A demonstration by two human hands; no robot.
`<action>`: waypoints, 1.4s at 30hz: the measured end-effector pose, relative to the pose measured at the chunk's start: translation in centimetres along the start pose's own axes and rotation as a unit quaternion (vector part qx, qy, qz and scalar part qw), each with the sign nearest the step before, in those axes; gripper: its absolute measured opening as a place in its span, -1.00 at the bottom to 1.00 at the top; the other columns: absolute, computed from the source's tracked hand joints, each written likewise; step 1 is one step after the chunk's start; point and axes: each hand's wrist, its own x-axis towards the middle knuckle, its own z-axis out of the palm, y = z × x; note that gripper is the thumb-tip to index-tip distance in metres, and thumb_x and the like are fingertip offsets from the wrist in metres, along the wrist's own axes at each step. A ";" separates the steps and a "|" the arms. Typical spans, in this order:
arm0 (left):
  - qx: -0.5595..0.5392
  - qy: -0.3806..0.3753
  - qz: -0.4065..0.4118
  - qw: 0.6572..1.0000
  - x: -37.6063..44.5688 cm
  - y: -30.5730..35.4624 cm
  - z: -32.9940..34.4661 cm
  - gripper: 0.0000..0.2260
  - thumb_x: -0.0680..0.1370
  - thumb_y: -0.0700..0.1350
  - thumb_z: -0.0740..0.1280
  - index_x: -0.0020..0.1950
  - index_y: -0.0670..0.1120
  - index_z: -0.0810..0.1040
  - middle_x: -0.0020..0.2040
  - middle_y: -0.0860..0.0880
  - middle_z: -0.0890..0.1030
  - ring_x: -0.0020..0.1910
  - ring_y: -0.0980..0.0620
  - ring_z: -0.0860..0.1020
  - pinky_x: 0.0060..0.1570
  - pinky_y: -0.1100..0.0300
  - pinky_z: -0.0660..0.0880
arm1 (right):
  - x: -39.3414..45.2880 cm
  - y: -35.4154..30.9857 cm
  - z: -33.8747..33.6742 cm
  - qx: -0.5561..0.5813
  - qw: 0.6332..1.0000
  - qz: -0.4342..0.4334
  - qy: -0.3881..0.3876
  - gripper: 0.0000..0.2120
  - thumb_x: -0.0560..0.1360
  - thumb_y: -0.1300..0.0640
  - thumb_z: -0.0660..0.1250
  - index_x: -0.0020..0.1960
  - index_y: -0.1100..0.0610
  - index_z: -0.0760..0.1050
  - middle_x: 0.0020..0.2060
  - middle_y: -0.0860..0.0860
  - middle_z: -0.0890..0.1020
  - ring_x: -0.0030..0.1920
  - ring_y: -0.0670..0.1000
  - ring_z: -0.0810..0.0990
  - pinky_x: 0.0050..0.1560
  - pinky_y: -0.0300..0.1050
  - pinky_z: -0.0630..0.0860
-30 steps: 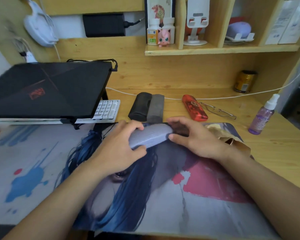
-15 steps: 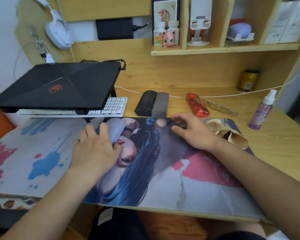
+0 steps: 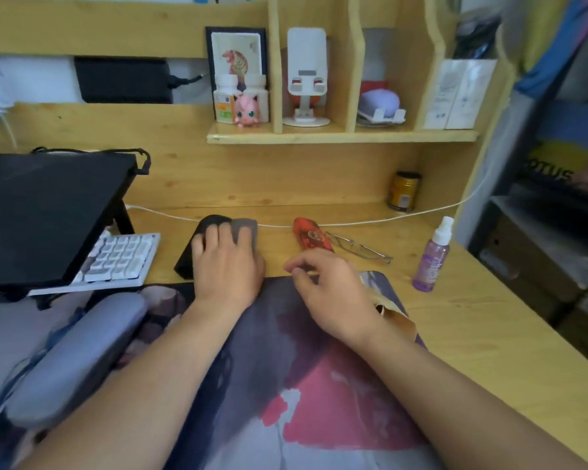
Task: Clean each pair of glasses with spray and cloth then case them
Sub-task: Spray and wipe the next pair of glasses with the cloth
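Note:
My left hand (image 3: 224, 262) rests on top of two cases standing side by side, a black case (image 3: 185, 264) and a grey case (image 3: 248, 226), with its fingers spread over both. My right hand (image 3: 326, 288) hovers at the back edge of the desk mat (image 3: 319, 385), fingers loosely curled and holding nothing. Just beyond it lie a red case (image 3: 311, 237) and a pair of thin-framed glasses (image 3: 360, 248). A lavender case (image 3: 78, 354) lies shut on the mat at the left. The purple spray bottle (image 3: 433, 259) stands at the right. A tan cloth (image 3: 398, 318) lies crumpled under my right wrist.
A black laptop (image 3: 48, 212) on a stand covers the left, with a white keyboard (image 3: 123, 256) under it. A white cable (image 3: 360, 222) runs along the back of the desk. A gold can (image 3: 403, 191) stands in the back corner, below a shelf (image 3: 340, 136) with small items.
My left hand set the lavender case down at the left of the mat and moved to the black and grey cases. My right hand shifted slightly toward the red case.

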 end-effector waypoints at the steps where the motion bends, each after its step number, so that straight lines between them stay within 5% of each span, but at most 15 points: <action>1: -0.002 -0.014 -0.021 1.000 0.0 -0.1 0.7 -0.65 0.51 0.08 0.31 0.17 -0.11 0.55 0.12 -0.22 0.58 0.19 -0.27 0.46 0.21 -0.17 0.33 | 0.1 0.1 -0.2 0.007 1.000 0.013 0.011 -0.83 0.54 0.25 0.33 -0.05 0.04 0.66 -0.09 -0.14 0.65 -0.03 -0.14 0.58 -0.01 -0.38 0.46; 5: -0.005 -0.017 0.005 1.000 -0.5 -0.8 1.8 -0.65 0.46 0.05 0.39 0.13 -0.14 0.58 0.01 -0.23 0.63 0.23 -0.29 0.49 0.30 -0.21 0.29 | 0.2 0.2 -0.5 -0.001 0.999 0.028 0.024 -0.82 0.55 0.23 0.33 -0.06 0.00 0.66 -0.08 -0.15 0.67 -0.04 -0.16 0.59 -0.03 -0.41 0.45; 11: -0.022 -0.010 -0.003 1.000 -0.4 -0.6 1.9 -0.63 0.45 0.05 0.42 0.17 -0.11 0.57 -0.03 -0.19 0.60 0.10 -0.26 0.46 0.05 -0.12 0.30 | 0.1 -0.6 -0.8 -0.086 0.995 0.020 0.053 -0.82 0.53 0.22 0.31 -0.02 0.02 0.66 -0.06 -0.10 0.67 -0.05 -0.11 0.59 -0.04 -0.26 0.45; 15: -0.015 -0.006 -0.001 1.000 -0.6 -0.6 2.0 -0.65 0.46 0.02 0.40 0.18 -0.11 0.57 -0.01 -0.19 0.60 0.10 -0.26 0.46 0.03 -0.12 0.29 | 2.6 1.9 -5.6 -0.362 0.913 0.180 0.047 -0.75 0.52 0.29 0.24 0.17 0.15 0.52 0.07 0.14 0.59 0.03 0.20 0.61 -0.09 -0.01 0.47; 19: -0.015 0.002 -0.002 1.000 -0.6 -0.6 2.0 -0.67 0.46 0.03 0.40 0.14 -0.14 0.59 0.02 -0.21 0.60 0.10 -0.27 0.46 0.04 -0.13 0.29 | 3.5 4.3 -6.6 -0.412 0.859 0.298 -0.064 -0.66 0.53 0.21 0.35 0.27 0.19 0.37 0.17 0.18 0.51 0.15 0.19 0.58 -0.04 -0.04 0.46; 23: -0.019 0.003 0.000 1.000 -0.6 -0.6 1.9 -0.66 0.46 0.04 0.39 0.13 -0.15 0.60 0.07 -0.22 0.59 0.11 -0.27 0.46 0.04 -0.14 0.31 | 4.2 5.2 -6.1 -0.380 0.861 0.329 -0.073 -0.68 0.50 0.26 0.33 0.24 0.19 0.41 0.14 0.18 0.56 0.16 0.20 0.59 -0.04 0.00 0.50; 28: -0.038 0.021 0.009 0.999 -0.8 -0.5 1.6 -0.63 0.45 0.04 0.41 0.18 -0.13 0.60 0.21 -0.22 0.55 0.21 -0.28 0.43 0.11 -0.16 0.30 | 4.9 4.5 -6.3 -0.401 0.869 0.288 -0.038 -0.86 0.44 0.37 0.35 -0.05 0.20 0.51 -0.01 0.17 0.63 0.02 0.17 0.63 -0.12 -0.03 0.54; 31: -0.063 0.040 0.022 0.997 -0.9 -0.5 1.3 -0.63 0.46 0.00 0.41 0.22 -0.11 0.60 0.30 -0.21 0.53 0.32 -0.28 0.39 0.21 -0.19 0.30 | 4.9 4.0 -7.0 -0.351 0.901 0.244 0.080 -0.79 0.51 0.37 0.27 0.08 0.18 0.57 -0.06 0.16 0.64 -0.04 0.19 0.61 -0.09 0.02 0.56; 35: -0.136 0.061 0.040 0.988 -1.1 -0.6 0.3 -0.67 0.51 -0.04 0.40 0.26 -0.08 0.58 0.30 -0.14 0.54 0.36 -0.23 0.37 0.28 -0.17 0.31 | 4.7 1.7 -8.3 -0.168 0.949 0.176 0.201 -0.89 0.58 0.27 0.32 -0.02 0.07 0.50 -0.16 -0.02 0.60 -0.31 0.00 0.67 -0.24 0.07 0.65; 37: -0.241 0.084 0.025 0.966 -1.6 -0.5 -0.7 -0.72 0.56 -0.07 0.39 0.26 -0.05 0.58 0.22 -0.05 0.57 0.31 -0.17 0.41 0.24 -0.11 0.35 | 4.1 0.3 -8.2 -0.062 0.962 0.158 0.214 -0.88 0.59 0.23 0.35 -0.06 0.05 0.49 -0.15 -0.04 0.59 -0.43 -0.06 0.67 -0.33 0.03 0.63; 42: -0.558 0.071 -0.099 0.821 -4.8 -1.0 -3.9 -0.82 0.65 -0.08 0.31 0.24 0.07 0.55 0.06 0.15 0.59 0.12 0.15 0.52 0.13 0.31 0.43 | 0.0 -1.1 -4.9 0.061 0.978 0.072 0.184 -0.78 0.54 0.25 0.43 -0.15 -0.03 0.50 -0.35 0.00 0.65 -0.44 -0.01 0.65 -0.46 0.02 0.53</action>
